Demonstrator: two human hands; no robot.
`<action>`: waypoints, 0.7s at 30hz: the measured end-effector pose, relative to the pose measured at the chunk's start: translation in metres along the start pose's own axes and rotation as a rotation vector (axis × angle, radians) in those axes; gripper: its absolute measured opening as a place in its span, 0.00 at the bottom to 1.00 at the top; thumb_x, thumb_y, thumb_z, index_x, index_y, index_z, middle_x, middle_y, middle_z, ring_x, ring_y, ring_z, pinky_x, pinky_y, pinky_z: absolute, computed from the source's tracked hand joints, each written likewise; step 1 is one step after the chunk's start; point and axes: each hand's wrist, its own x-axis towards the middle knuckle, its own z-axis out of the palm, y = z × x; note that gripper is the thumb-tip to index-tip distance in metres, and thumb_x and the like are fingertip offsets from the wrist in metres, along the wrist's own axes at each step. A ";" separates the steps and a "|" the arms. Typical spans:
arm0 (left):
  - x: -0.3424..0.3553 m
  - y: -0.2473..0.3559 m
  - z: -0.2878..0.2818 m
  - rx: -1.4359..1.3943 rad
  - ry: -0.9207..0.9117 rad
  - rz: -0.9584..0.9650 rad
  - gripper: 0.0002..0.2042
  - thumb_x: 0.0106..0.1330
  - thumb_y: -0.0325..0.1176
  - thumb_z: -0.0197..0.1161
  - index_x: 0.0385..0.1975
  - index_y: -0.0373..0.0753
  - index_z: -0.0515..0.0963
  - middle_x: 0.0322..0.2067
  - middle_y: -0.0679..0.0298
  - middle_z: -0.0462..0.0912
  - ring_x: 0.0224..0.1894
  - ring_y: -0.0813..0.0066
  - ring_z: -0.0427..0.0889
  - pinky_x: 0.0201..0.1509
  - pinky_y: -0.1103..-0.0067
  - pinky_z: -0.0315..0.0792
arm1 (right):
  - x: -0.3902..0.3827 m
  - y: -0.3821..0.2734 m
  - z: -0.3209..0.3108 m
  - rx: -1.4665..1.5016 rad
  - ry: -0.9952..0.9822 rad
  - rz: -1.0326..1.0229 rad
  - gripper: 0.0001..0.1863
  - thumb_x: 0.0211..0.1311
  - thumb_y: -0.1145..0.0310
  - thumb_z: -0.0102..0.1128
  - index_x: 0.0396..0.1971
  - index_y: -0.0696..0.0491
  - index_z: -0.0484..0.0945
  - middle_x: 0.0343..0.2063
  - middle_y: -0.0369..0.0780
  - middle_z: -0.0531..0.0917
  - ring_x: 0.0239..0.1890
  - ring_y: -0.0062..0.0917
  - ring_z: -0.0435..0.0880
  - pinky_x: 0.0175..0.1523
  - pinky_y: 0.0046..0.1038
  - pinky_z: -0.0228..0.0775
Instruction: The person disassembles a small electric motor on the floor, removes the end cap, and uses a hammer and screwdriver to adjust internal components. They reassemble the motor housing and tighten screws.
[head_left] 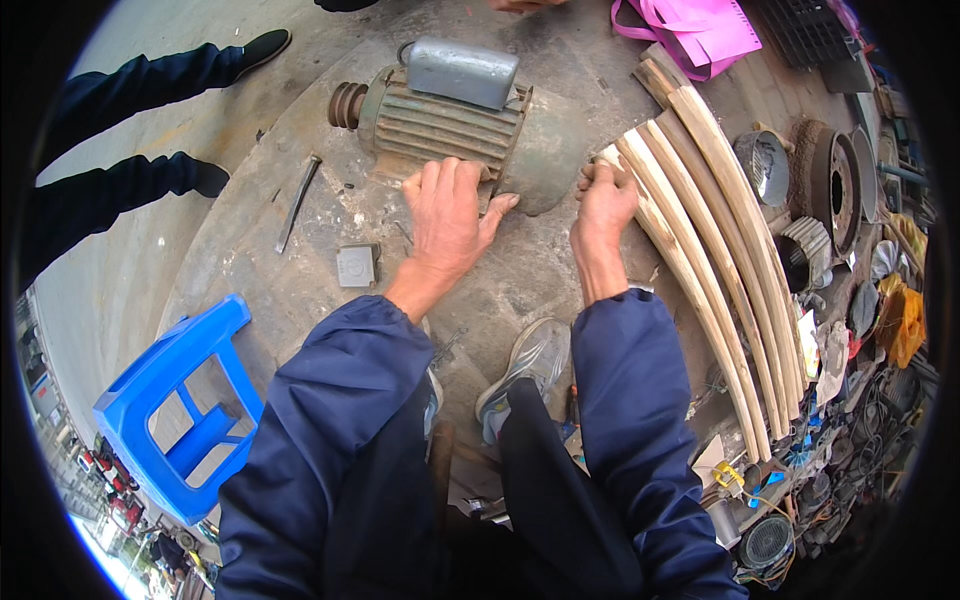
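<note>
An old green electric motor [440, 125] with a grey terminal box [460, 70] and rusty pulley [346, 104] lies on its side on the ground. My left hand [450, 215] grips the lower side of its finned body, beside the end cover [545, 150]. My right hand [605, 220] is closed just right of the cover; what it holds, if anything, is too small to make out. Long pale wooden poles [680, 200] lie beside my right hand. A metal chisel-like bar [297, 205] and a small square metal piece [357, 265] lie to the left.
A blue plastic stool [175, 400] stands at lower left. Another person's legs [130, 195] are at upper left. A pink bag [700, 35] lies at the back; wheel rims [840, 180], cables and scrap are heaped along the right.
</note>
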 end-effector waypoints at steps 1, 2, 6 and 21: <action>0.000 0.000 0.000 0.005 0.001 -0.001 0.26 0.58 0.44 0.82 0.48 0.40 0.77 0.40 0.64 0.79 0.46 0.60 0.76 0.55 0.62 0.61 | 0.000 0.007 0.013 -0.068 0.060 -0.076 0.11 0.75 0.70 0.61 0.45 0.65 0.78 0.37 0.46 0.86 0.38 0.30 0.84 0.49 0.36 0.78; 0.000 0.000 0.000 0.013 -0.001 -0.003 0.26 0.58 0.44 0.82 0.49 0.40 0.77 0.40 0.64 0.79 0.45 0.60 0.76 0.54 0.63 0.61 | 0.002 0.011 0.023 -0.143 0.102 -0.125 0.11 0.74 0.70 0.61 0.43 0.65 0.78 0.38 0.47 0.86 0.39 0.33 0.84 0.51 0.37 0.77; 0.000 0.000 0.000 0.001 -0.014 -0.012 0.26 0.57 0.44 0.83 0.49 0.40 0.77 0.40 0.64 0.79 0.46 0.60 0.76 0.55 0.63 0.61 | 0.015 0.016 0.029 -0.036 0.166 -0.103 0.11 0.70 0.70 0.61 0.42 0.64 0.78 0.39 0.48 0.86 0.42 0.36 0.84 0.53 0.37 0.75; 0.000 0.000 -0.002 -0.004 -0.014 -0.013 0.26 0.57 0.44 0.83 0.48 0.41 0.77 0.41 0.64 0.80 0.46 0.59 0.76 0.55 0.62 0.61 | 0.021 0.016 -0.003 0.013 0.077 -0.107 0.10 0.74 0.66 0.65 0.42 0.58 0.80 0.29 0.37 0.83 0.27 0.17 0.77 0.30 0.24 0.67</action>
